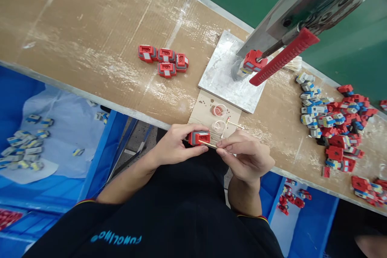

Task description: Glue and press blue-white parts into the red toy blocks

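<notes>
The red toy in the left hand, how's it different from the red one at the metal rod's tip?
The held toy is in the left hand; the other toy is above a metal plate. The held toy shows a grey band; the other toy, yellow and blue. A thin stick meets the held toy; the rod meets the other. Both have red parts.

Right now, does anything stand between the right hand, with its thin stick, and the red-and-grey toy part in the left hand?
Nothing visible does. The thin stick in the right hand reaches over the red-and-grey toy part, which the left hand holds. I cannot tell whether the tip touches it.
</notes>
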`<action>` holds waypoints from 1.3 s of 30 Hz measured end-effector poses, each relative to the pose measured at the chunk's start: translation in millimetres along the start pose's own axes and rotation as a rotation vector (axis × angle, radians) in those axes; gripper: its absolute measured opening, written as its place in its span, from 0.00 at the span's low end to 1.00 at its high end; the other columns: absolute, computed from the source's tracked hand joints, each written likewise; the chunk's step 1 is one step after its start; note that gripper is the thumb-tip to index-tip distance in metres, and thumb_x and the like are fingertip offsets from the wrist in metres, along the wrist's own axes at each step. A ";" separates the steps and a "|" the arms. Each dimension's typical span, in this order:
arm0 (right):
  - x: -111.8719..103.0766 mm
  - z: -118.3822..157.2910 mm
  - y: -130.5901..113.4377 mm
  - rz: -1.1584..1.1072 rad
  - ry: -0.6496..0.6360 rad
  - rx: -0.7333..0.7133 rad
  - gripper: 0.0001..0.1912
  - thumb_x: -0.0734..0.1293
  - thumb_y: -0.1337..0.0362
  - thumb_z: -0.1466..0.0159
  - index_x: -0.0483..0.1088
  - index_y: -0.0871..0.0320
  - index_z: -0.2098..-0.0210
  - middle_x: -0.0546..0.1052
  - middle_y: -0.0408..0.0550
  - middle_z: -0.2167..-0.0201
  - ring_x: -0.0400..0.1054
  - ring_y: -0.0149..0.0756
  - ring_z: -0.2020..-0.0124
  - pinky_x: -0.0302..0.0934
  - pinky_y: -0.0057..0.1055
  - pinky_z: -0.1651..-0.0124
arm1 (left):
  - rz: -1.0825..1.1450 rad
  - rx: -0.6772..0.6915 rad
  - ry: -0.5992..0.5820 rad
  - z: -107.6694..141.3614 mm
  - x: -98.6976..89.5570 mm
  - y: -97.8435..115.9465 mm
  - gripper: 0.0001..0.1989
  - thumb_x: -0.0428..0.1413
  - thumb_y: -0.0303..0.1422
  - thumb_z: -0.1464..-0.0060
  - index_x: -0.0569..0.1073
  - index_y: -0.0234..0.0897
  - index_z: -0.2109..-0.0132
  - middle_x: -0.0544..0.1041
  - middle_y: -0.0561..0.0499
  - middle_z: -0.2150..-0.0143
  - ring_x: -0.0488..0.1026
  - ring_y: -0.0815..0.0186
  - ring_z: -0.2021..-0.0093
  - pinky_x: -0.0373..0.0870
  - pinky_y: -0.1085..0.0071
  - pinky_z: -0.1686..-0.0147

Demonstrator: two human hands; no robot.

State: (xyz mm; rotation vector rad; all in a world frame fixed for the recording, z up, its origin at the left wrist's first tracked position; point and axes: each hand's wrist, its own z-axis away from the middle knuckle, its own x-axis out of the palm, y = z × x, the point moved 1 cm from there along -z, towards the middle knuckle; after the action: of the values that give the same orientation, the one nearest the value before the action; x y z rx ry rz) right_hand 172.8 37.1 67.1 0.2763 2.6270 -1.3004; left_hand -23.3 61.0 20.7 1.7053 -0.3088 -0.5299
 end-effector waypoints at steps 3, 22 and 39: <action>-0.9 0.1 -1.1 -0.020 -0.006 0.000 0.08 0.74 0.74 0.34 0.73 0.56 0.64 0.83 0.45 0.73 0.78 0.33 0.75 0.72 0.27 0.74 | -0.013 -0.004 -0.008 -0.7 -0.7 1.4 0.15 0.68 0.35 0.40 0.81 0.37 0.47 0.88 0.47 0.57 0.86 0.63 0.61 0.81 0.72 0.57; -39.2 5.6 7.4 0.075 0.048 0.094 0.09 0.75 0.74 0.36 0.76 0.53 0.63 0.83 0.42 0.73 0.77 0.34 0.75 0.68 0.31 0.73 | -0.103 0.025 0.026 3.5 -7.3 -2.5 0.15 0.68 0.33 0.41 0.82 0.37 0.47 0.88 0.45 0.54 0.87 0.62 0.59 0.82 0.71 0.54; -189.9 11.3 95.0 0.996 0.165 0.603 0.11 0.66 0.58 0.29 0.76 0.56 0.53 0.79 0.54 0.56 0.71 0.45 0.58 0.68 0.41 0.50 | 0.156 -0.372 0.193 17.0 -27.4 -29.8 0.24 0.71 0.47 0.45 0.79 0.41 0.46 0.87 0.47 0.61 0.87 0.55 0.59 0.86 0.65 0.57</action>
State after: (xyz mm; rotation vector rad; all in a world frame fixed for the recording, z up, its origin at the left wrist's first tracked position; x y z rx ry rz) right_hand 380.7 69.7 36.8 1.5630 1.6211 -1.5844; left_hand -58.0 65.9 -5.8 1.3460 -0.1878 -0.2839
